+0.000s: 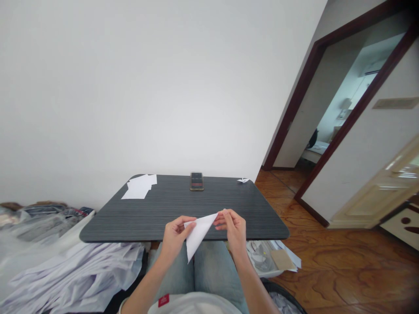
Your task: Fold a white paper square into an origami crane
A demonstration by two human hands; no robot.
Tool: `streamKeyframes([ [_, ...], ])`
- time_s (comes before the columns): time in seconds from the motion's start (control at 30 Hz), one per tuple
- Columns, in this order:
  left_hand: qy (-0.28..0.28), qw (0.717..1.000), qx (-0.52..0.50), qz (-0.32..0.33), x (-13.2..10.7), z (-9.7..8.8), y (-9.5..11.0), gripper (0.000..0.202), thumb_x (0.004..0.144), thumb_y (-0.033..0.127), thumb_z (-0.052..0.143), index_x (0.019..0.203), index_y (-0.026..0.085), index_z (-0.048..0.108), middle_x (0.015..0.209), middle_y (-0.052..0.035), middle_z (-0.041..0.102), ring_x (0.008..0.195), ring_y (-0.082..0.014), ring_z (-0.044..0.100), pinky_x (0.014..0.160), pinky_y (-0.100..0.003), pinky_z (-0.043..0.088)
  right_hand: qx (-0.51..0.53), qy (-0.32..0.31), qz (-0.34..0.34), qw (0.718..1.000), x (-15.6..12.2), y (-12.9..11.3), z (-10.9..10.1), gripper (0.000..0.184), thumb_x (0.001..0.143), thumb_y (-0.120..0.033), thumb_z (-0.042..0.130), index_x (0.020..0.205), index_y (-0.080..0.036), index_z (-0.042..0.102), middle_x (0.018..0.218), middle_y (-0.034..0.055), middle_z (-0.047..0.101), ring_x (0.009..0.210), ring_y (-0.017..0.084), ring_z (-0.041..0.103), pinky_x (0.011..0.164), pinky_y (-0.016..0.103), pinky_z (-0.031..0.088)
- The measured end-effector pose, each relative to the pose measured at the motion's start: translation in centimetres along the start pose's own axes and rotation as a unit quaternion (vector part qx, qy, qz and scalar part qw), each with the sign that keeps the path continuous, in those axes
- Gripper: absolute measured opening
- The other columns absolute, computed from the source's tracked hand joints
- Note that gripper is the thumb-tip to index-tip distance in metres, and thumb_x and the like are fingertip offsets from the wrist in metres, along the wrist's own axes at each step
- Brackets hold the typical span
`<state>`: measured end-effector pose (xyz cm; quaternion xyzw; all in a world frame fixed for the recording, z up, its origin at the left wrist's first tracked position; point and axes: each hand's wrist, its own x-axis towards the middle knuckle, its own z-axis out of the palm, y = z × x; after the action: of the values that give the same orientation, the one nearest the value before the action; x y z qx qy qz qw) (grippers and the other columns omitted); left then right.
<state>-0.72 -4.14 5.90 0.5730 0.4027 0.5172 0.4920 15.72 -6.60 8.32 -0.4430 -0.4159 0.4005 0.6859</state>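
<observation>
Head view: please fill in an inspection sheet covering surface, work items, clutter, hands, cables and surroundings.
Surface: dark table, rounded corners.
Job's things: triangular white paper held over the near edge; loose white sheets, far left; small folded paper, far right.
Clutter: phone near the far edge; white heap, left.
Hands: left hand pinches the paper; right hand at its upper right corner, grip unclear.
Cables: nothing seen.
Surroundings: white wall ahead; wooden floor and door frame, right.

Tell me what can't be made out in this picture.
Paper, head view: far side, turned from the camera.
Left hand, head view: some fingers, partly behind the paper.
Phone, head view: screen text, too small.
Red tag, head view: lettering, too small.
Sheets, head view: lower ones, under the top ones.
</observation>
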Motion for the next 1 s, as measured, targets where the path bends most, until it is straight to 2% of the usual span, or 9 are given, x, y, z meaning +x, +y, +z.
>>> streamKeyframes([
  [0.17,-0.002,1.000,0.007,0.012,0.2,0.0,0.2,0.020,0.066,0.029,0.065,0.077,0.012,0.066,0.059,-0.0019,0.063,0.048,-0.0087,0.047,0.044,-0.017,0.032,-0.037,-0.023,-0.011,0.999,0.0,-0.3,-0.1,0.023,0.073,-0.035,0.059,0.065,-0.014,0.060,0.056,0.0008,0.060,0.050,0.012,0.058,0.041,0.018,0.047],
  [0.37,-0.008,1.000,0.005,0.007,0.1,0.0,0.1,0.021,0.065,0.029,0.065,0.078,0.012,0.066,0.060,-0.0019,0.063,0.047,-0.0082,0.047,0.044,-0.017,0.032,-0.056,-0.021,-0.025,0.998,-0.2,-0.2,0.0,0.022,0.075,-0.033,0.057,0.064,-0.014,0.058,0.053,-0.0003,0.057,0.049,0.011,0.055,0.042,0.018,0.047],
  [0.57,-0.016,1.000,-0.005,-0.001,-0.1,0.3,0.4,0.021,0.065,0.029,0.065,0.077,0.012,0.066,0.067,-0.0036,0.066,0.051,-0.0099,0.051,0.046,-0.017,0.035,-0.061,-0.003,-0.045,0.997,-0.1,0.3,0.1,0.024,0.075,-0.035,0.056,0.062,-0.014,0.056,0.050,-0.0013,0.055,0.047,0.011,0.054,0.041,0.019,0.046],
  [0.73,-0.011,1.000,0.003,0.006,-0.1,0.3,0.5,0.021,0.065,0.030,0.064,0.077,0.012,0.066,0.065,-0.0035,0.065,0.051,-0.0106,0.052,0.045,-0.018,0.034,-0.007,0.032,-0.025,0.999,0.2,0.7,-0.1,0.023,0.075,-0.038,0.055,0.070,-0.016,0.056,0.058,-0.0013,0.059,0.048,0.010,0.056,0.039,0.018,0.046],
  [0.8,-0.012,1.000,0.003,0.009,0.0,0.3,0.4,0.021,0.066,0.029,0.064,0.078,0.013,0.066,0.065,-0.0032,0.065,0.052,-0.0108,0.053,0.045,-0.018,0.035,-0.008,0.001,-0.002,1.000,0.3,0.8,-0.3,0.023,0.073,-0.039,0.057,0.071,-0.016,0.057,0.059,-0.0011,0.060,0.048,0.010,0.056,0.038,0.017,0.045],
  [0.9,-0.022,1.000,-0.003,0.010,0.0,0.2,0.4,0.020,0.067,0.028,0.063,0.079,0.013,0.065,0.067,-0.0034,0.065,0.055,-0.0115,0.054,0.047,-0.018,0.036,-0.032,-0.078,0.028,0.996,0.2,0.9,-0.4,0.023,0.070,-0.036,0.061,0.066,-0.014,0.058,0.052,-0.0016,0.058,0.046,0.009,0.054,0.037,0.015,0.041],
  [1.0,-0.028,0.999,-0.021,0.001,0.0,0.3,0.6,0.022,0.068,0.028,0.063,0.083,0.013,0.062,0.066,-0.0023,0.063,0.054,-0.0109,0.053,0.047,-0.018,0.037,-0.035,-0.098,0.042,0.994,0.2,1.2,-0.3,0.025,0.071,-0.035,0.061,0.059,-0.014,0.055,0.043,-0.0041,0.053,0.037,0.006,0.047,0.034,0.014,0.037],
])
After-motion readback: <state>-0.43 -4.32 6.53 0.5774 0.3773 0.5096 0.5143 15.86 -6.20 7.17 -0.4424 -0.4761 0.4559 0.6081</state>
